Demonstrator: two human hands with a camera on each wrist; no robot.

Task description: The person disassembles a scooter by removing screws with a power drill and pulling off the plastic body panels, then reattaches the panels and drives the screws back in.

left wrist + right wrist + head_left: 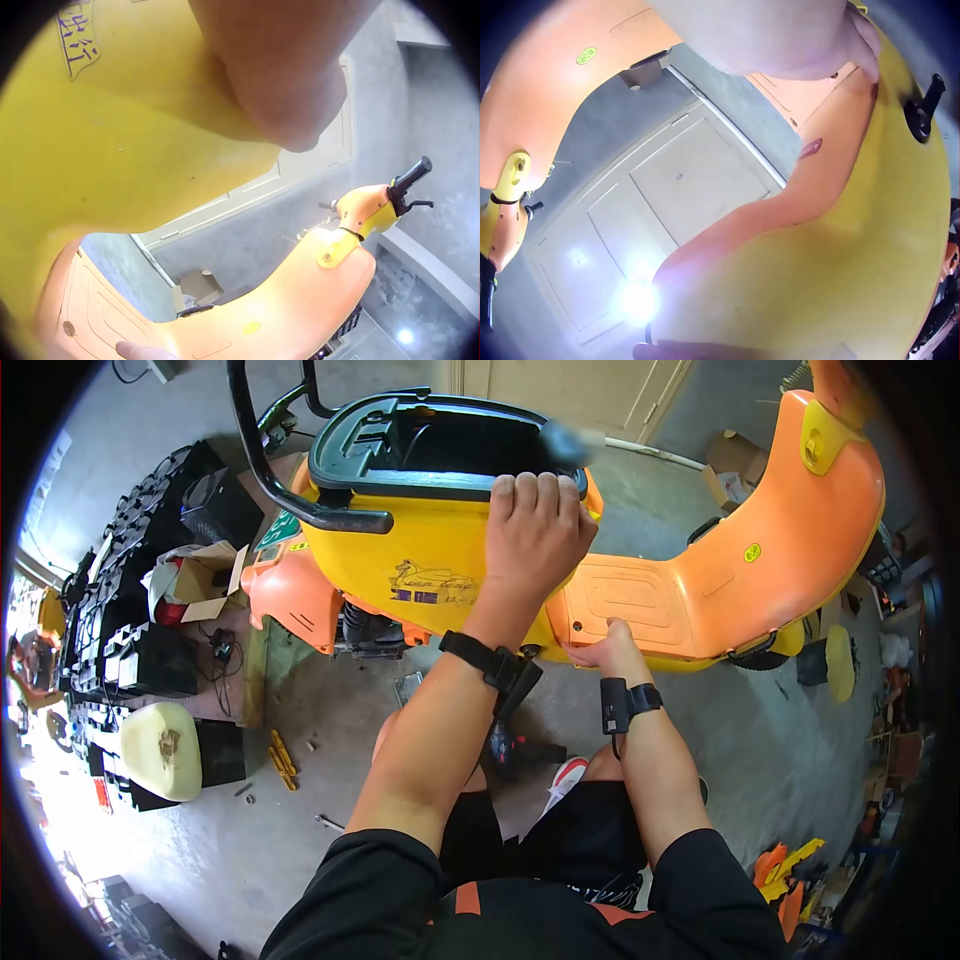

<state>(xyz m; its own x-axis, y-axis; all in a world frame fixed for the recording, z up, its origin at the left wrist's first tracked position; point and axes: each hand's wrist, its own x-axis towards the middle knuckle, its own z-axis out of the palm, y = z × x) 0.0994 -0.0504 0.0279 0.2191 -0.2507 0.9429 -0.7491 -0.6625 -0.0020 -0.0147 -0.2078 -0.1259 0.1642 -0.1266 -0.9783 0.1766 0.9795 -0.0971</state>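
An orange and yellow scooter (pixel 400 550) stands in front of me, with a black storage bucket (pixel 440 445) showing at its top. My left hand (pixel 540 535) grips the bucket's near rim with its fingers curled over it. Just beyond those fingers is a blurred dark blue shape (pixel 566 445). Lower and to the right, my right hand (pixel 606 648) touches the scooter where the yellow side meets the orange footboard (pixel 630 595). Its thumb (pixel 142 350) lies over the footboard's edge in the left wrist view. I cannot tell how its partly hidden fingers lie.
Black batteries (pixel 150 510) are stacked on the left beside an open cardboard box (pixel 212 585). Yellow-handled pliers (pixel 283 760) and a wrench (pixel 328 822) lie on the floor. A dark power tool (pixel 515 752) is near my feet. Behind the scooter is a pale door (pixel 675 187).
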